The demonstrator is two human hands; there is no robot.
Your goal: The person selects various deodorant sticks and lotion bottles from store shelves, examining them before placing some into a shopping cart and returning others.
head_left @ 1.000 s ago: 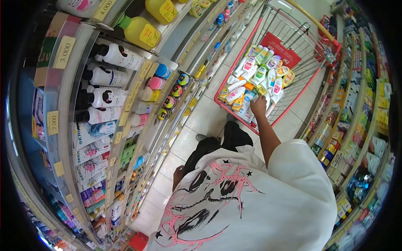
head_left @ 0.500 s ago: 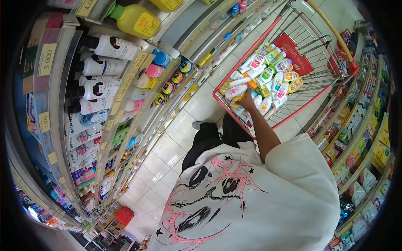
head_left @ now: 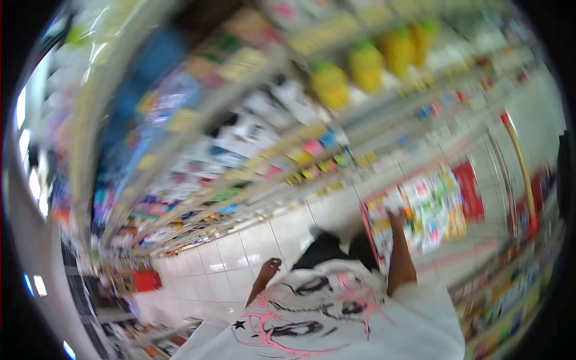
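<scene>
My right hand (head_left: 396,219) reaches over the near end of the shopping cart (head_left: 370,236) and rests among packed bottles (head_left: 433,207). A pale bottle (head_left: 393,200) lies just beyond its fingertips. Motion blur hides whether the fingers grip it. The bottles are mostly white, with some green and yellow ones. My left hand (head_left: 272,267) hangs beside my body over the floor, its fingers loosely bent and apart, with nothing visible in them.
Shelves (head_left: 270,162) of bottles and jars run along the left, with yellow bottles (head_left: 367,66) on an upper level. More shelves (head_left: 498,300) stand to the right of the cart. A red box (head_left: 147,281) sits farther along the tiled floor (head_left: 240,246).
My view has turned left, blurring the shelves and shifting the cart right and lower in the picture. My left hand has come into view. My right hand remains at the bottles.
</scene>
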